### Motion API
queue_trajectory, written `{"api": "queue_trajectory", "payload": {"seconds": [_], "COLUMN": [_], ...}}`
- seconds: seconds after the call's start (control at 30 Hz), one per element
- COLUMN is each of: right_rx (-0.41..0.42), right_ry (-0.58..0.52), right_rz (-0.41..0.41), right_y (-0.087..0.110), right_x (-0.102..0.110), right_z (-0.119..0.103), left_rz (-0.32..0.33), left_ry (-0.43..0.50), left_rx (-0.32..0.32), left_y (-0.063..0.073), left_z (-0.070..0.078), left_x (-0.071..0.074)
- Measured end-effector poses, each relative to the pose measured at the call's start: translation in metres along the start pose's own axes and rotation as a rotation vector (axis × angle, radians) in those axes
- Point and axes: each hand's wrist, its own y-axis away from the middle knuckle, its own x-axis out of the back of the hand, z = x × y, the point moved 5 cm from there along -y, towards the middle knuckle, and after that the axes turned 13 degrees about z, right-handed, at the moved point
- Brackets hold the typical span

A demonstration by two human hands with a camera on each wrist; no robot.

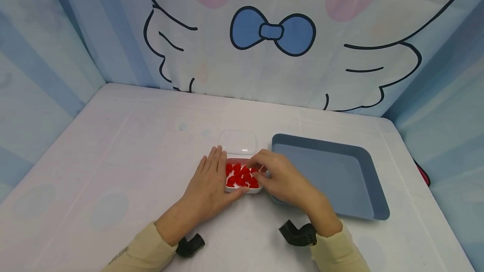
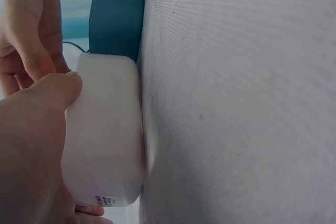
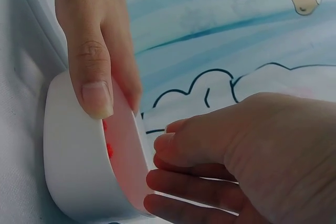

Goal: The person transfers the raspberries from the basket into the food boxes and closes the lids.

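Observation:
A small white box (image 1: 254, 191) with several bright red pieces (image 1: 239, 173) inside stands on the table. My left hand (image 1: 208, 184) lies along its left side, fingers straight and together, and its thumb (image 2: 65, 85) rests over the near rim. Above the right end of the box is my right hand (image 1: 281, 175), thumb and forefinger bent toward the red pieces. In the right wrist view its other fingers (image 3: 194, 188) are loosely bent by the rim; I cannot tell whether a red piece is between the fingertips.
A clear lid (image 1: 238, 142) lies just behind the white box. To the right is a blue-grey tray (image 1: 325, 167), its left edge close to the box. A white cloth covers the table (image 1: 113, 171), and printed curtains (image 1: 272, 70) stand around it.

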Motion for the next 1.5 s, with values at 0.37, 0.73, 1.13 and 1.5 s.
{"api": "queue_trajectory", "payload": {"seconds": [0.37,0.73,1.13,1.5], "right_rx": [-0.03,-0.137,-0.284,-0.294], "right_ry": [-0.053,0.006,0.073,0.118], "right_rz": [0.052,0.083,-0.03,-0.131], "right_y": [0.002,0.009,0.015,0.017], "right_x": [0.017,0.039,0.038,0.036], "right_z": [0.007,0.032,0.046,0.054], "left_rz": [-0.007,-0.02,-0.024,-0.029], "left_ry": [0.02,0.018,0.025,0.016], "left_rx": [0.016,0.033,0.039,0.04], "left_y": [0.0,0.0,0.0,0.0], "left_z": [0.0,0.0,0.0,0.0], "left_x": [0.0,0.0,-0.001,-0.001]}}
